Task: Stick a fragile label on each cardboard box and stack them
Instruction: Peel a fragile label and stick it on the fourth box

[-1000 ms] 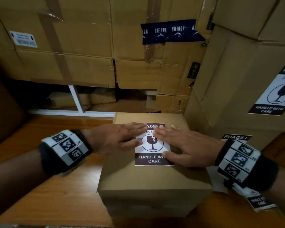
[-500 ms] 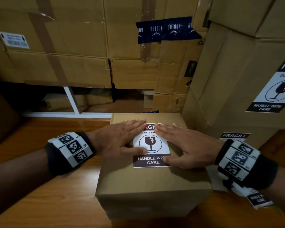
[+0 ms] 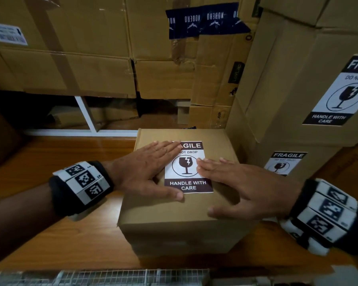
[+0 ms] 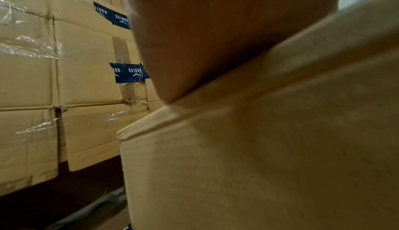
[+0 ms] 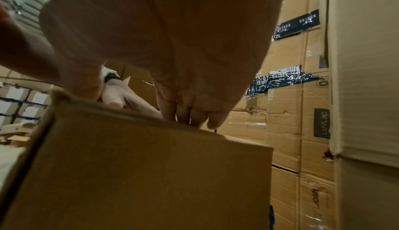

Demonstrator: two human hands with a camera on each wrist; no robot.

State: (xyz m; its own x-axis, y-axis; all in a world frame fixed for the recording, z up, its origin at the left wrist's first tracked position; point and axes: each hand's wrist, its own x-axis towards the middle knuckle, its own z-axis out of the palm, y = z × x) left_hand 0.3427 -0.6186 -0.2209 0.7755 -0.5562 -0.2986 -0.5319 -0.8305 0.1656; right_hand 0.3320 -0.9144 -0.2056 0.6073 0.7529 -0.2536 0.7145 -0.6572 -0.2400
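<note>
Both flat hands, left hand (image 3: 145,172) and right hand (image 3: 242,188), press a glossy rectangular fragile label (image 3: 187,168) onto the matte cardboard box (image 3: 180,230). The box stands on a wood-grain surface (image 3: 70,240), seemingly smooth.

Hands: 2, left hand (image 3: 147,170) and right hand (image 3: 246,188)
Wristbands (image 3: 81,184): 2
Small box (image 3: 178,223): 1
Fragile labels (image 3: 187,167) stuck on boxes: 3
Blue tape strip (image 3: 205,19) in head view: 1

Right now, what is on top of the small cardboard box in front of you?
A fragile label lies on the small box, with the left hand and right hand pressing flat on it. The fingers hide the label's side edges and part of its wording.
</note>
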